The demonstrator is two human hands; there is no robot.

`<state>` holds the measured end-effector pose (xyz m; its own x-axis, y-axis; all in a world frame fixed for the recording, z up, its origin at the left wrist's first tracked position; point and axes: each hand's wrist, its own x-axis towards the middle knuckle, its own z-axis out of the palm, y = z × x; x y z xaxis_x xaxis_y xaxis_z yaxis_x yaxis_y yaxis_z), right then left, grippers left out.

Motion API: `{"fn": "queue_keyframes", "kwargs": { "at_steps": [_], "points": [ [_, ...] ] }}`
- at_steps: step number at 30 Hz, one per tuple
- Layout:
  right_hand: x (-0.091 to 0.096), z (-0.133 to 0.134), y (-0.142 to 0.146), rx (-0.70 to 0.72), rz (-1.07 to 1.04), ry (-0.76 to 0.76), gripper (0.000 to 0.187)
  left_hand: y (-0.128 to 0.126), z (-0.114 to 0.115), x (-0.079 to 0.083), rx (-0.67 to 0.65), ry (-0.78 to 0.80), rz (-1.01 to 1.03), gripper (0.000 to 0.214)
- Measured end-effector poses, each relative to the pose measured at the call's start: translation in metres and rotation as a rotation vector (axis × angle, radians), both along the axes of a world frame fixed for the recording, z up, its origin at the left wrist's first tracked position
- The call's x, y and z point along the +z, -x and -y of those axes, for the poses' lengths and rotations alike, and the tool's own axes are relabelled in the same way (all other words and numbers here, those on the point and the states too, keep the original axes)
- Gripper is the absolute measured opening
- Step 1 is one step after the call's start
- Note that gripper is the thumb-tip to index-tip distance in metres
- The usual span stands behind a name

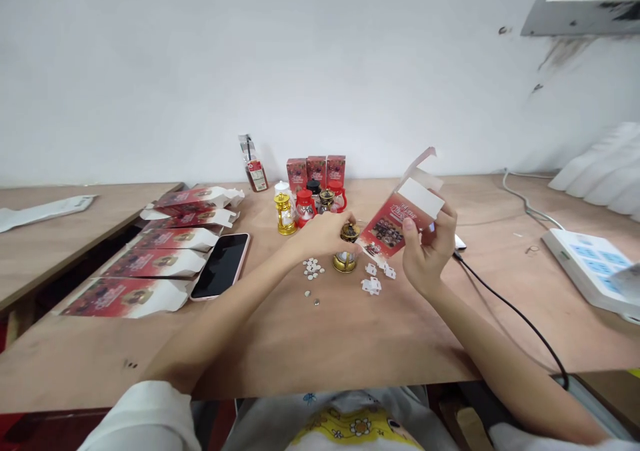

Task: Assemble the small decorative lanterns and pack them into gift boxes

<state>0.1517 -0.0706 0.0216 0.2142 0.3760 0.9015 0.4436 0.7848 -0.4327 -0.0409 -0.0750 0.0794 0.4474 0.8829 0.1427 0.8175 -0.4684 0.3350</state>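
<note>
My left hand (331, 232) is closed around the top of a small bronze-gold lantern (345, 260), which is upright at the middle of the table. In my right hand (431, 246) is a red printed gift box (387, 223), tilted, with its white flaps open at the upper end. The box's lower corner is close beside the lantern. Under it lie several small white plastic pieces (371, 286). Several button cells (313, 268) are scattered left of the lantern. Behind my left hand stand more small lanterns, among them a gold lantern (285, 215) and a red lantern (305, 208).
Flattened red boxes (145, 262) lie in a row at the left, beside a phone (221, 266). Three closed boxes (316, 170) and a drink bottle (257, 173) stand near the wall. A black cable (515, 310) and a white device (593, 271) are at the right.
</note>
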Motion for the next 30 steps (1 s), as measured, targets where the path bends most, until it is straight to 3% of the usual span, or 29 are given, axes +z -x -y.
{"fn": "queue_keyframes", "kwargs": {
  "at_steps": [3,6,11,14,18,23,27,30],
  "points": [
    [0.000,-0.004,-0.001,0.025,0.006,0.049,0.033,0.003,0.000,0.011,0.034,-0.029,-0.032,0.040],
    [-0.002,-0.001,0.001,0.079,0.039,0.089,0.036,0.020,0.006,0.035,0.094,-0.114,-0.016,0.032],
    [-0.014,0.018,0.019,0.260,0.230,0.103,0.038,0.067,0.036,0.079,0.237,-0.418,0.252,0.036],
    [-0.025,0.028,0.031,0.423,0.406,0.082,0.040,0.081,0.056,0.095,0.349,-0.619,0.397,0.040],
    [-0.034,0.033,0.037,0.496,0.464,0.025,0.047,0.076,0.062,0.099,0.356,-0.651,0.650,0.030],
    [-0.032,0.032,0.034,0.542,0.441,0.092,0.049,0.065,0.040,0.095,0.254,-0.444,1.061,0.016],
    [-0.032,0.031,0.036,0.547,0.445,0.170,0.042,0.056,0.033,0.093,0.216,-0.389,1.257,0.015],
    [-0.031,0.030,0.038,0.568,0.473,0.165,0.041,0.042,0.037,0.092,0.134,-0.397,1.289,0.017]
  ]
}}
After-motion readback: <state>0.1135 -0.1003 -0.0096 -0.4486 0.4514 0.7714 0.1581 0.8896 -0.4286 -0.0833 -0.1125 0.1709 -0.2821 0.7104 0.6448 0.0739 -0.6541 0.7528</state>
